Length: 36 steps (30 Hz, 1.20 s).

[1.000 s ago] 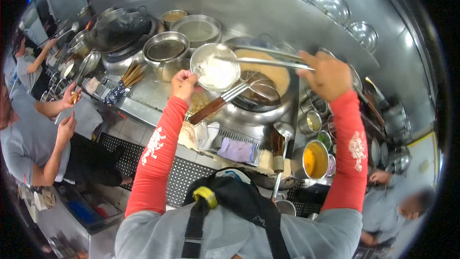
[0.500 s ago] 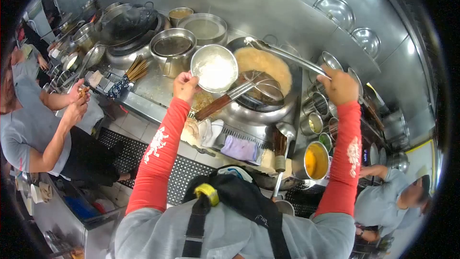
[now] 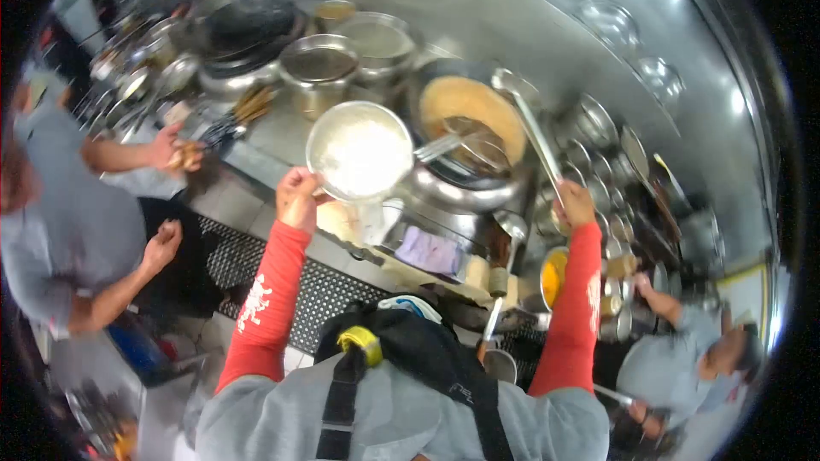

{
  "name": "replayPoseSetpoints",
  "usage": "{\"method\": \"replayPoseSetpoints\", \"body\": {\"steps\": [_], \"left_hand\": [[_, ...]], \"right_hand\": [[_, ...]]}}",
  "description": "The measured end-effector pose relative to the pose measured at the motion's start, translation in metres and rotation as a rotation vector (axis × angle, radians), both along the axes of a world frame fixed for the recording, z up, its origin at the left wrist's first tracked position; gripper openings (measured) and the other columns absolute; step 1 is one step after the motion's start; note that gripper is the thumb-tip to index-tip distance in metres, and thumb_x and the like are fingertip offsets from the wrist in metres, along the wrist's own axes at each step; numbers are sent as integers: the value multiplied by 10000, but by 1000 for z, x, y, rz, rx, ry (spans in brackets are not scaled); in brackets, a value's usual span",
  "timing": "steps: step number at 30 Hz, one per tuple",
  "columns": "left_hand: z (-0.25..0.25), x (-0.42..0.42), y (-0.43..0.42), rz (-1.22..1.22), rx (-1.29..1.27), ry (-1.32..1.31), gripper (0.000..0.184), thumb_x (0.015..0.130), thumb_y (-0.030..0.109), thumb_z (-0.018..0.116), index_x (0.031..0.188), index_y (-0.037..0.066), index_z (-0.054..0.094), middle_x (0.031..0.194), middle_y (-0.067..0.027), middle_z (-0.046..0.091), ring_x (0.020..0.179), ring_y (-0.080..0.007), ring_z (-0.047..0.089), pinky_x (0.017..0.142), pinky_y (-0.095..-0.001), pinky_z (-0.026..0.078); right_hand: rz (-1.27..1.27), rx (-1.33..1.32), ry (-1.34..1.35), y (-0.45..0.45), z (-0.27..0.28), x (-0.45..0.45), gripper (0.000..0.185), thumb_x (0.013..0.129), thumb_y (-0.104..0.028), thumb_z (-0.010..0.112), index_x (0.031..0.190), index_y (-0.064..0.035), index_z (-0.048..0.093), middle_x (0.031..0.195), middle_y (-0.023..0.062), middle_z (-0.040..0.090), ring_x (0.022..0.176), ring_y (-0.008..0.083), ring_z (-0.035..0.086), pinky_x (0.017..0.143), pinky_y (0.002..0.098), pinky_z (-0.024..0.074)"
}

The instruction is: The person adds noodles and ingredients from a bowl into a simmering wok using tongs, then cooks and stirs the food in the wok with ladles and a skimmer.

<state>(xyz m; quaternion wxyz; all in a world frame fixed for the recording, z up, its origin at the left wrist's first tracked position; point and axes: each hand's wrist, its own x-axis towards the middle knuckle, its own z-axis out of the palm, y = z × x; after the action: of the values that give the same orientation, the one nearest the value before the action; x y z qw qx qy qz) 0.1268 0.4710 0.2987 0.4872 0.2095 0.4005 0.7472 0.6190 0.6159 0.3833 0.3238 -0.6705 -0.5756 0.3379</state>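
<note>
My left hand [image 3: 299, 198] pinches the near-left rim of a metal bowl [image 3: 313, 154], which holds white contents [image 3: 363, 154], bright and blurred. My right hand [image 3: 574, 203] is closed around the long handle of a metal ladle [image 3: 535, 130]. The ladle's head points away from me, by the far-right rim of the wok. Tan liquid [image 3: 461, 102] fills much of the wok. A wire strainer [image 3: 483, 152] lies over the wok's near side; the bowl hides much of its handle.
Metal pots [image 3: 318, 68] stand behind the bowl. A purple cloth [image 3: 429, 249] lies on the near counter edge, with an orange-yellow filled container [image 3: 553, 277] to its right. One co-worker [image 3: 77, 213] stands at left, another person [image 3: 683, 363] at right.
The bowl has come left and nearer to me with my left hand. My right hand has dropped lower and left, and the ladle now points more steeply away. The left co-worker's hands have parted.
</note>
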Motion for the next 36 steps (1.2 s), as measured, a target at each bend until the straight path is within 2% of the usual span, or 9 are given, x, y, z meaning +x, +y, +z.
{"method": "replayPoseSetpoints", "body": {"steps": [4, 13, 18, 25, 27, 28, 32, 34, 36], "left_hand": [[-23, -7, -78, 47, -9, 7, 73, 788, 77, 634, 843, 46, 597, 788, -62, 639, 650, -164, 626, 562, -320, 556], [-63, -4, -289, 217, -286, -68, 76, 779, 49, 616, 801, 91, 557, 767, -26, 608, 679, -143, 598, 591, -307, 511], [-82, -22, -417, 819, -376, -114, 20, 807, 85, 568, 802, 75, 551, 748, -44, 559, 630, -176, 560, 569, -404, 546], [-159, -151, -559, 1335, -294, -276, 304, 840, 131, 508, 1124, 27, 530, 995, -118, 599, 913, -274, 594, 795, -472, 512], [-175, -203, -600, 1392, -190, -307, 306, 847, 169, 507, 1115, 26, 537, 1062, -110, 605, 952, -270, 599, 825, -459, 502], [-213, -236, -636, 1401, -364, 140, 315, 844, 177, 512, 1117, 22, 539, 1077, -114, 608, 974, -273, 601, 833, -456, 503], [-172, -322, -671, 1631, -252, -241, 354, 860, 239, 529, 1128, 8, 526, 1084, -139, 594, 1016, -297, 575, 844, -473, 493], [-214, -357, -701, 1518, -364, 157, 340, 868, 279, 525, 1080, 13, 541, 1040, -137, 599, 967, -300, 576, 815, -469, 502], [-212, -379, -692, 1439, -325, 6, 323, 878, 315, 513, 1015, 25, 556, 971, -129, 606, 895, -295, 576, 765, -450, 513]], "right_hand": [[56, -25, 287, -23, -17, -26, 238, 919, -377, 562, 915, -147, 625, 617, -30, 532, 451, 61, 455, 387, 209, 324], [122, -123, 678, -67, -36, -105, 433, 937, -465, 494, 1139, -94, 593, 647, -18, 510, 474, 60, 420, 402, 199, 328], [197, -226, 821, -93, -60, -159, 601, 908, -608, 403, 1209, -106, 537, 651, -35, 422, 488, 72, 367, 411, 206, 303], [186, -178, 912, -115, -47, -205, 722, 874, -698, 351, 1174, -65, 528, 594, -10, 419, 447, 103, 359, 406, 248, 311], [206, -127, 927, -125, -39, -222, 701, 874, -699, 351, 1137, -73, 524, 610, 5, 472, 454, 116, 416, 403, 249, 335], [205, -120, 944, -130, -36, -229, 685, 879, -696, 343, 1113, -80, 533, 617, 10, 487, 459, 122, 435, 407, 250, 342], [97, -66, 918, -152, -33, -257, 714, 872, -715, 329, 1116, -77, 541, 632, 8, 489, 465, 118, 440, 409, 245, 349], [62, -22, 850, -154, -37, -259, 729, 868, -723, 323, 1119, -76, 544, 637, 7, 490, 466, 117, 438, 409, 245, 349], [30, 32, 858, -163, -40, -252, 733, 872, -714, 337, 1128, -57, 540, 636, 3, 487, 465, 112, 438, 396, 244, 355]]}}
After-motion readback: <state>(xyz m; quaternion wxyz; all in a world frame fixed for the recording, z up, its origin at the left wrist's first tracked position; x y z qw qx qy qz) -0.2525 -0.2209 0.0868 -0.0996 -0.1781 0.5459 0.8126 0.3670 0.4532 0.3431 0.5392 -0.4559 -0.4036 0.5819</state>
